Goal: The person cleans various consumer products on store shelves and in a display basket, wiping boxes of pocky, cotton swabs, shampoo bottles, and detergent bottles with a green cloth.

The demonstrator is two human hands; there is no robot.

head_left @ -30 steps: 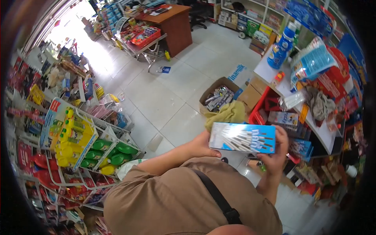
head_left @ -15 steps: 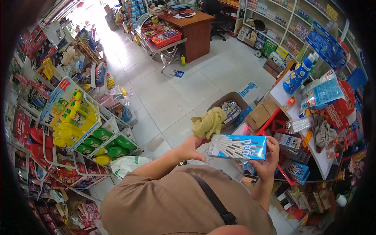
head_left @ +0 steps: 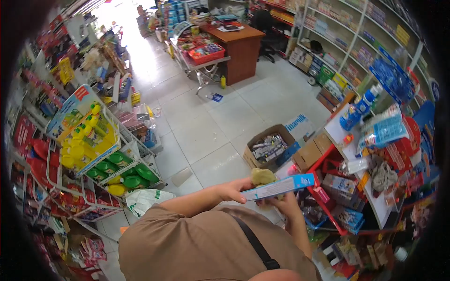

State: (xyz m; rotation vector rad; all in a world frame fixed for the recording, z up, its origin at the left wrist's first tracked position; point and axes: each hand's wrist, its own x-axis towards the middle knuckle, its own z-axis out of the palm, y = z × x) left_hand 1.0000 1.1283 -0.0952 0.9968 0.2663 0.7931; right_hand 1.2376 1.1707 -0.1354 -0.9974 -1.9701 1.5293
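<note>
Box: flat blue cardboard snack box (head_left: 281, 186), thin and rigid, is seen edge-on and tilted in front of your chest, off every shelf. Your left hand (head_left: 232, 191) has its fingers closed on the near end. Your right hand (head_left: 285, 204) grips from beneath, fingertips hidden. Crumpled yellow-green cloth (head_left: 262, 176), soft, bunches against the upper face; cannot tell which hand pins it. Open brown cardboard carton (head_left: 250, 158) of packets sits beyond on pale tiled floor (head_left: 211, 126).

The blue box (head_left: 279, 187) hides most of the yellow cloth (head_left: 262, 176) and right hand (head_left: 281, 202)
</note>
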